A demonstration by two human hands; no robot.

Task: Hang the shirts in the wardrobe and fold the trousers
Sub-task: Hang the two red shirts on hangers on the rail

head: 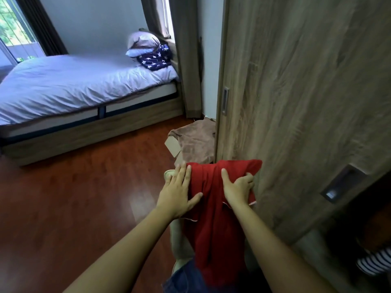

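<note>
Right side blocked: the tall grey-brown wood-grain sliding wardrobe door (296, 102) stands just beside the right hand (239, 189), which grips the red cloth garment (213, 208). Only gap on that side is the dark wardrobe opening (370, 218) at lower right, past the door's edge, with a black-and-white striped garment (374, 263) low inside. Ahead, a crumpled brown cloth (194, 140) over flat cardboard pieces (172, 144) lies on the floor against the door's foot. Left of the left hand (179, 193), the glossy red-brown wooden floor (74, 197) runs bare up to the low wood-framed bed (74, 85).
</note>
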